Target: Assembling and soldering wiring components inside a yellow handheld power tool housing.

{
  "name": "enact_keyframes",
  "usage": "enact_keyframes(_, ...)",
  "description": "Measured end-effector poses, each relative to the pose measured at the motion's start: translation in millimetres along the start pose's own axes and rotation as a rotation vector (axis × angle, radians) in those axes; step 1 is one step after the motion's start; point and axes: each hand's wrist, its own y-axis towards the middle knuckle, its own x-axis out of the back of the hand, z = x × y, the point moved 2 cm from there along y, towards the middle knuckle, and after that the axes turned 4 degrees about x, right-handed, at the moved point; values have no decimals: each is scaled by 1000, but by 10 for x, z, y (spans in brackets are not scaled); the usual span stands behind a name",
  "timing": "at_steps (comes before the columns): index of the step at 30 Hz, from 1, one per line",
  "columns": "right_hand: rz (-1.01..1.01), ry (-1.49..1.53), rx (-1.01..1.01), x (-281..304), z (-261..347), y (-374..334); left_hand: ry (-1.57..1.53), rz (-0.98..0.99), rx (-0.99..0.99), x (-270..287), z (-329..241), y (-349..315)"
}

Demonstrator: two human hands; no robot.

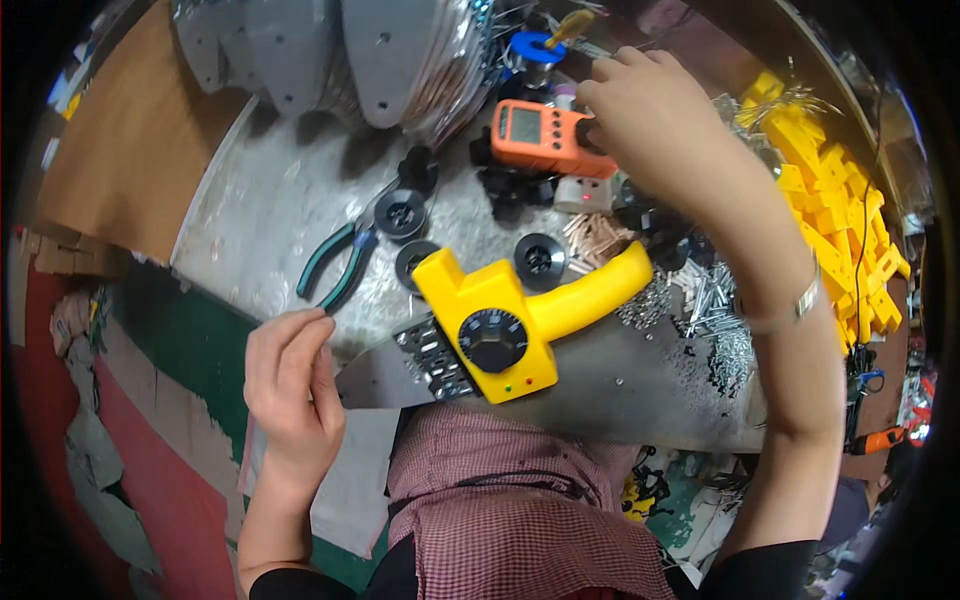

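Note:
My right hand (655, 120) reaches over an orange multimeter (530, 137), with its bent fingers at the black dial; the fingertips are partly hidden. My left hand (295, 385) hovers at the table's front edge, fingers loosely bent and nothing visible in them. Its fingertips are close to the handle ends of green-and-black pliers (345, 268). Between my hands lies a yellow handheld tool housing (510, 330) with a curved handle and a round black dial (492, 340). Metal parts (437, 358) show along its left side. Neither hand touches this housing.
Black round discs (540, 260) lie around the housing. Copper-coloured pins (595, 240) and loose screws (715, 300) are heaped to the right, with yellow housings (825, 210) piled beyond. Grey metal plates (390, 60) stand at the back, near a blue spool (537, 47).

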Motion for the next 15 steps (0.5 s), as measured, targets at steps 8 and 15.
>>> enact_keyframes(8, 555, 313, -47, -9, -201, 457, -33, -47, -38, 69, -125, -169)
enact_keyframes(15, 166, 185, -211, 1419, -20, -96, -86, -85, -274, -278, -1130, 382)
